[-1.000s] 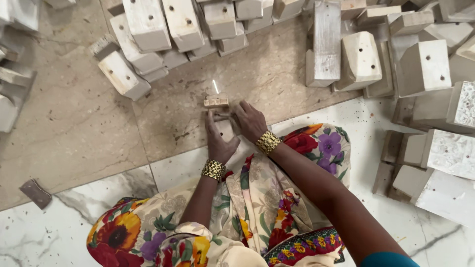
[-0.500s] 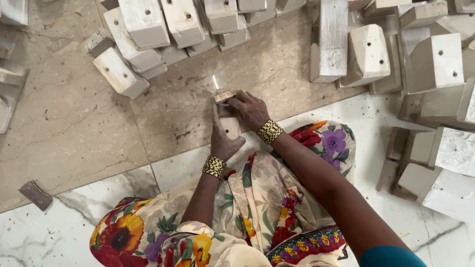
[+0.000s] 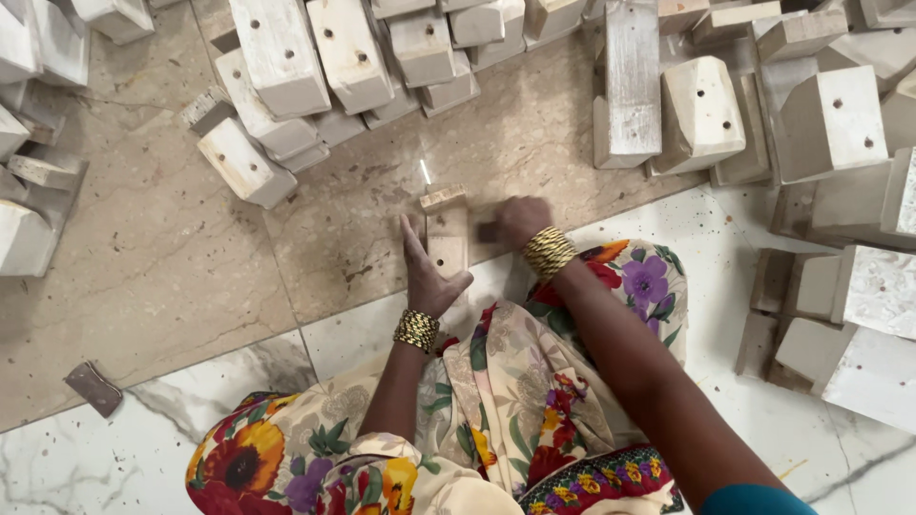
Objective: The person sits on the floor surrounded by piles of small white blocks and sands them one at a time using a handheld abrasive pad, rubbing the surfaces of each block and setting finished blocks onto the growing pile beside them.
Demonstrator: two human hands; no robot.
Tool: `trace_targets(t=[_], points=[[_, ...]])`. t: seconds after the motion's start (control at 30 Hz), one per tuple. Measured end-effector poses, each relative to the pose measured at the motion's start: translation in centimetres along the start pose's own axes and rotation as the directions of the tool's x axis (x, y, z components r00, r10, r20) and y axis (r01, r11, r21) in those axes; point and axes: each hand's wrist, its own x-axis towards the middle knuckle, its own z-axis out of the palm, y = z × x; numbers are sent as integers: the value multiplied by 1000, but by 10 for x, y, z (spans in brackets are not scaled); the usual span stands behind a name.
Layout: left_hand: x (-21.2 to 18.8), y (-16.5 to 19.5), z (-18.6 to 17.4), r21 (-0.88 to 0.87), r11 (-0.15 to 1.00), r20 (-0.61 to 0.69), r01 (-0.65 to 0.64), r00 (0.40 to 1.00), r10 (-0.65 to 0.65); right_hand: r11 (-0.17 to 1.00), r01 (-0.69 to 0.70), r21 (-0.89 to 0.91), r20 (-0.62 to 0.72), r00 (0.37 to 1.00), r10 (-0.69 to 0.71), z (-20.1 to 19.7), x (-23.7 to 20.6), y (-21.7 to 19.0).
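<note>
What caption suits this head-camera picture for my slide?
Left hand steadies a small wooden block on the floor; right hand beside it.

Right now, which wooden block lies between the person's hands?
The small flat wooden block on the floor, between left hand and right hand; the painted blocks lie heaped apart.

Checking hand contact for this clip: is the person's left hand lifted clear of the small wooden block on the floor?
No, the left hand lies flat against the side of the small wooden block, which rests on the floor.

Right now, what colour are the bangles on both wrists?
Gold, on the left wrist and right wrist; head view shows them best.
</note>
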Motion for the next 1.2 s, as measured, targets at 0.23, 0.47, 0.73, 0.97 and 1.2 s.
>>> trace_targets(t=[0.23,0.47,0.73,0.97,1.2], points=[[2,-4,3,-30,1000,32,-8,999,9,886,354,299,-656,751,-79,-8,2,4],[6,-9,5,-60,997,8,-50,999,51,900,178,399,-437,899,16,7,-14,-35],[8,-32,8,-726,612,3,315,891,-455,726,380,573,-523,852,-33,40,-47,-65],[-1,-26,-17,-662,438,478,608,793,-377,830,143,540,-432,893,128,26,-60,-100],[-2,-24,-5,-686,430,500,587,809,-307,855,327,402,-831,521,192,-34,-41,33]])
